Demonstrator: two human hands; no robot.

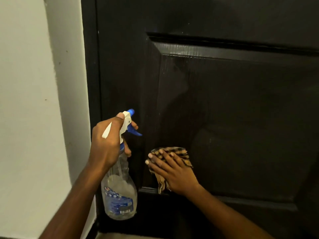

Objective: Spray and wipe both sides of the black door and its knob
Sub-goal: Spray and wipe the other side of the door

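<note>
I am partway through this side of the door (120, 66), as far as I can judge. My right hand (174, 173) lies flat on the cloth (174, 151), fingers straight and slightly spread, pressing it against the lower left corner of the sunken panel (241, 118). A tail of cloth hangs under the palm. My left hand (105, 145) grips the bottle (119, 195) by its neck just beside the door's left edge, thumb laid over the spray head, one finger curled on the blue trigger and the nozzle aimed at the door.

Pale streaks run down the panel's left part, which I take for wet spray or wipe marks, so that area looks treated. The panel's right part shows no such marks that I can make out. The bottle is under half full.

The knob is out of view, and so is the far side. I count both as left to do, along with the rest of this face.
</note>
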